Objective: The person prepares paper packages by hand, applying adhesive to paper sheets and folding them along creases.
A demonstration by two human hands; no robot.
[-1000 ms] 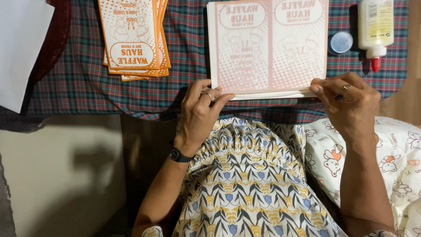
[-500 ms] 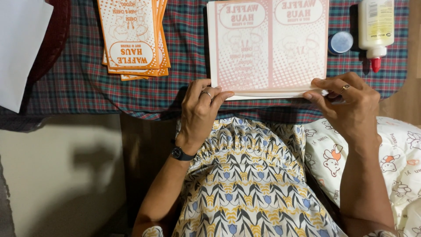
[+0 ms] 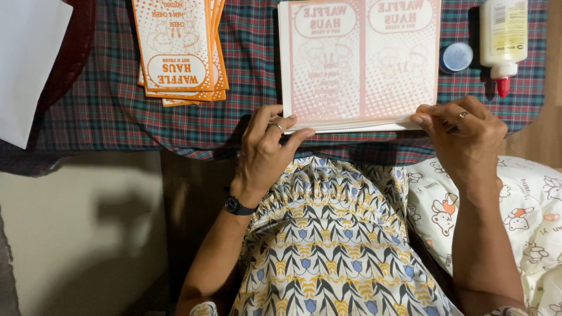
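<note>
1. Head view, surface: plaid cloth (image 3: 105, 111) covers a table edge, seen from above; the person sits close, patterned dress in lap, cartoon-print pillow (image 3: 527, 216) at their right.
2. Head view, things on the cloth: pink sheet stack (image 3: 360, 64) lies in front of the person, near edge toward them. Orange bag pile (image 3: 178, 50) sits well apart on the left side. Glue bottle (image 3: 502, 38) lies at far right, red tip pointing toward the person, blue cap (image 3: 456, 57) just beside it, off the bottle. White paper (image 3: 26, 64) at far left edge.
3. Head view, progress: judging from the layout, some orange pieces look finished and stacked; the pink stack is thick, so most sheets seem left. Glue is uncapped but untouched now. Top sheet is not yet lifted clear, only being separated at the near edge.
4. Head view, left hand (image 3: 266, 152): resting at the stack's near left corner, thumb under or against the edge, fingers curled on top; ring and wristwatch visible. Pinching the corner.
5. Head view, right hand (image 3: 468, 137): at the stack's near right corner, fingertips pressed on the edge, ring on one finger; whether it grips one sheet or several, cannot tell.
6. Hands well apart, one at each near corner.
</note>
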